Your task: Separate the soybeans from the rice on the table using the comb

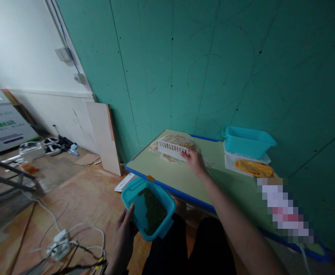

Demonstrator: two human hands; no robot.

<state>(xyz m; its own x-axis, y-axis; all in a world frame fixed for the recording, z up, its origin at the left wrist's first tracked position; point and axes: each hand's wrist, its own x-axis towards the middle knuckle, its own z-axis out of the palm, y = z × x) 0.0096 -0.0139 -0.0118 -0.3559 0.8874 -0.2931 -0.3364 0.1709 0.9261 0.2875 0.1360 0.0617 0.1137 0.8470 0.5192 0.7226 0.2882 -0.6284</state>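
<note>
My left hand (125, 225) grips a teal plastic container (136, 208) by its near left side, thumb over the rim. The container is tilted in front of the table edge, and small dark green beans (156, 214) lie along its right side. In my right hand (195, 162) is the right end of a white slotted plastic strip (169, 149), pinched between thumb and fingers. The strip stands on edge against a spread pile of pale grains and tan beans (184, 140) on the table (161, 172). Part of the pile is hidden behind the strip.
A second teal container (249, 141) sits on a white box (230, 162) at the table's back right, beside an orange-yellow cloth-like item (253, 168). A green wall (184, 76) stands behind the table. Cables and a power strip (60, 244) lie on the floor at left.
</note>
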